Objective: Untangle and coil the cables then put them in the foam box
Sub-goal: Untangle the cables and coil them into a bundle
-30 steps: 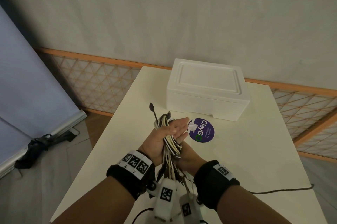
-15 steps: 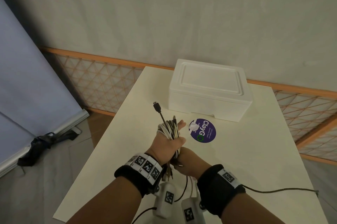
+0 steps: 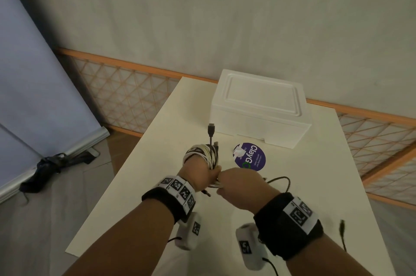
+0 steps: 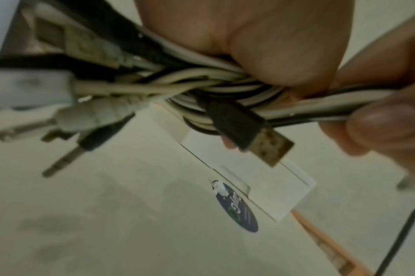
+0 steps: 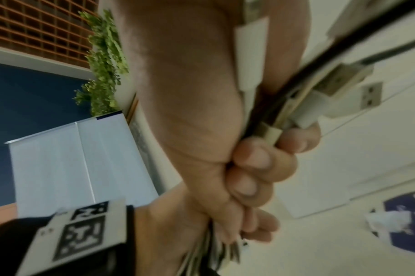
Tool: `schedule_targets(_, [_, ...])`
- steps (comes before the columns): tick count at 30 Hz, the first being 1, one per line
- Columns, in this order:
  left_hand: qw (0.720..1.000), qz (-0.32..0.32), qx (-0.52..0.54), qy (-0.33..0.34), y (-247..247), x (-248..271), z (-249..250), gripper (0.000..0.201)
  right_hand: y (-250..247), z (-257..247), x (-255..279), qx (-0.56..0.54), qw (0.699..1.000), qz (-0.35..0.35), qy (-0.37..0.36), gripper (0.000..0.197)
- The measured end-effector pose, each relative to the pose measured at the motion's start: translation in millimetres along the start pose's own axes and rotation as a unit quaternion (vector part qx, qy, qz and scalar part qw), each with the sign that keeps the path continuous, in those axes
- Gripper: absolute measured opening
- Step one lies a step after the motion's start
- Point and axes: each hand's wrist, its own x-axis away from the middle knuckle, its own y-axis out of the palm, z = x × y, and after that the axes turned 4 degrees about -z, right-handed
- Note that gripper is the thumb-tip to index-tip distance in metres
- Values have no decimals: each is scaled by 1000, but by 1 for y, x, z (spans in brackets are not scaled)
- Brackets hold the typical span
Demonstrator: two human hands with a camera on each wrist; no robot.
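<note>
A bundle of white and black cables [image 3: 203, 152] is wound around my left hand [image 3: 198, 173], which grips it above the white table [image 3: 157, 140]. A black USB plug [image 3: 211, 129] sticks up from the coil. My right hand [image 3: 239, 187] touches the left hand's right side and grips the strands running out of the bundle. In the left wrist view the cable bundle [image 4: 201, 84] shows several plugs hanging out, one a black USB plug [image 4: 249, 130]. The right wrist view shows white USB plugs [image 5: 358, 97] beside my curled fingers [image 5: 261, 164]. The white foam box [image 3: 258, 113] stands shut at the table's far end.
A round purple sticker [image 3: 252, 156] lies on the table between my hands and the box. One loose black cable [image 3: 280, 180] loops to the right of my right hand, with a plug end [image 3: 342, 228] near the right edge. A lattice fence [image 3: 126, 95] runs behind the table.
My left hand has closed from straight fingers into a fist around the coil. My right hand has come from under the left hand to its right side, holding the strands.
</note>
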Motion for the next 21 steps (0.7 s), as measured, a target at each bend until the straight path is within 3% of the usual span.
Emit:
schedule_targets(2, [975,32,210,-62,-10,7,6,18,4,3,2,-24,1000,9,2,29])
schedule_targets(3, [937,39,337,-87,-17,9,7,9,7,6,3,-34,999,15,12,27])
schedule_targets(5, [858,50,504,-85,-29,11,6,18,15,11,9,-37,999,10,35,27])
schedule_targets(8, [808,20,586,-55,-35,15,7,29,26,14,13,-39,998,-6,41,28])
schedule_targets(12, [716,-24,696,-39,-39,21,15,34,25,1,10,-31,998,-52,-1,25])
schedule_targets(14, [699,-19,714,-39,-39,18,14,44,23,-4,13,-22,998,-51,-16,25])
schedule_targets(16, [710,-11,702,-59,-42,17,9,57,13,-2,19,-4,1000,-9,-27,24])
schedule_targets(18, [717,-4,693,-78,-41,17,-1,59,-2,1,27,1,999,29,-32,24])
schedule_targets(21, [707,3,702,-86,-38,16,-10,60,-21,2,32,40,996,28,-70,24])
